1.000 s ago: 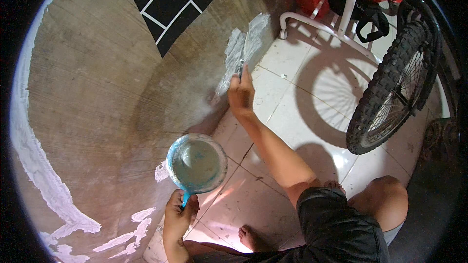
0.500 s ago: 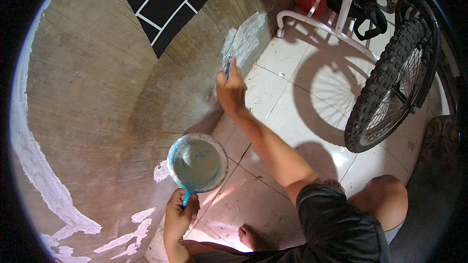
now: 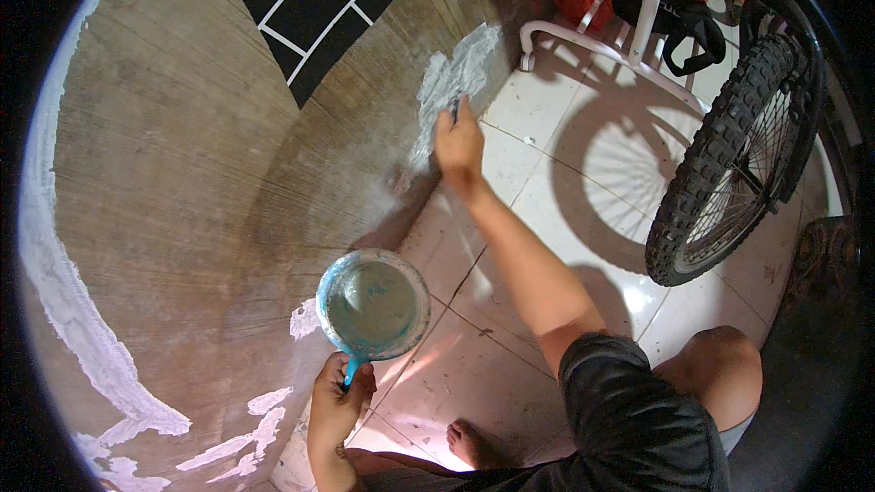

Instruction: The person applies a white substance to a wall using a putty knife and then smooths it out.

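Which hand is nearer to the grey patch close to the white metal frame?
Right. The right hand is at the lower right edge of the grey patch; the left hand is well below, holding a blue-handled pot.

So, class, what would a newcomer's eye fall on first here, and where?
Probably the blue-handled dipper, held in the left hand at lower centre. Next, the knobbly bicycle wheel at the right, and the whitish patch on the brown wall, just beyond the right hand.
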Available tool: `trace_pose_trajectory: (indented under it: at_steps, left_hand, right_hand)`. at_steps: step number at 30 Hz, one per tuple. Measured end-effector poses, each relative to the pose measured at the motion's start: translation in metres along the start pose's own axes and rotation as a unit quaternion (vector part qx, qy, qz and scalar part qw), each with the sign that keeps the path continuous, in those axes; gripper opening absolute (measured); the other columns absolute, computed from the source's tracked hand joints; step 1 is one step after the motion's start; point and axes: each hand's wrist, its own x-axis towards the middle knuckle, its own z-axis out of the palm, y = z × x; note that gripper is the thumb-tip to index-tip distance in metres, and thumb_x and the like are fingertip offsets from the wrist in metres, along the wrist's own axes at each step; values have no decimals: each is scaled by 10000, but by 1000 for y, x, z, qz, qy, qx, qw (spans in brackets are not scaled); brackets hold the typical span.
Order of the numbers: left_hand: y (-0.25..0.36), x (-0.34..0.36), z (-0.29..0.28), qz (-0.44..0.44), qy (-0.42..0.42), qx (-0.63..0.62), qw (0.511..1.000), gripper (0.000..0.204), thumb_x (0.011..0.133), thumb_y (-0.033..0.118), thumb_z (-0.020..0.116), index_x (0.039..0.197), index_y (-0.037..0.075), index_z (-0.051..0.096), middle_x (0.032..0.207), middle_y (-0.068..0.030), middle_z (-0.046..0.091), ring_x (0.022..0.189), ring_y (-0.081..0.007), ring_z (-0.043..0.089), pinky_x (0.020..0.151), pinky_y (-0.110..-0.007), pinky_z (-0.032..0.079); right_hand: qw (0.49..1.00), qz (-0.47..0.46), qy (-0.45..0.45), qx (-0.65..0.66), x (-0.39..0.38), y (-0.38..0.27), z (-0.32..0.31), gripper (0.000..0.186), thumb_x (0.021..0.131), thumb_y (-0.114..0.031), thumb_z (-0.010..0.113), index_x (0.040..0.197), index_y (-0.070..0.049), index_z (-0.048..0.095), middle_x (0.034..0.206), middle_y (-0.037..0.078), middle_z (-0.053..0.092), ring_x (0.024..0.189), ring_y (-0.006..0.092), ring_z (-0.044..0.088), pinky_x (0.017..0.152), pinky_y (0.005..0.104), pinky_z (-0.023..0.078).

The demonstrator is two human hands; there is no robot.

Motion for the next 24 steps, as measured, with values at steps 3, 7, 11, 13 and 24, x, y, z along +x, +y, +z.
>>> trace_pose_trajectory:
  at_steps: [3,7,11,13,24]
  left_hand:
    - [-5,0,-2,5,9,-2,1000,134,989,140,605,1010,23,542,692,-22,592,505,-55,468,441,-218,342]
    - [-6,1,-3,19,-2,-20,1000,115,988,121,599,1013,24,542,696,-27,600,512,-54,477,447,-217,350]
    - [-5,3,-1,13,-6,-20,1000,109,988,116,596,1013,26,540,693,-23,597,513,-52,477,449,-217,352]
    - [-5,3,-3,2,0,-18,1000,114,987,122,600,1012,28,540,691,-17,593,514,-52,476,449,-216,351]
    - [-5,9,-1,0,-5,-7,1000,155,986,163,618,1005,30,540,679,-5,580,502,-50,463,442,-216,342]
  right_hand:
    - [999,-4,-1,45,-45,-4,10,575,945,-250,457,1414,79,420,1261,333,566,1170,463,552,1011,458,443]
    - [992,8,41,121,-41,20,0,538,946,-234,454,1371,94,470,1278,331,561,1199,452,543,1057,440,410]
    - [995,-13,96,16,24,50,-19,543,951,-255,432,1339,122,490,1267,346,560,1184,458,547,1051,444,411]
    - [998,21,57,-13,50,57,-24,558,957,-275,415,1340,124,486,1258,350,560,1177,460,547,1043,449,415]
    - [996,45,-61,-39,57,64,12,623,942,-277,480,1443,79,376,1321,342,518,1213,458,524,1056,448,415]
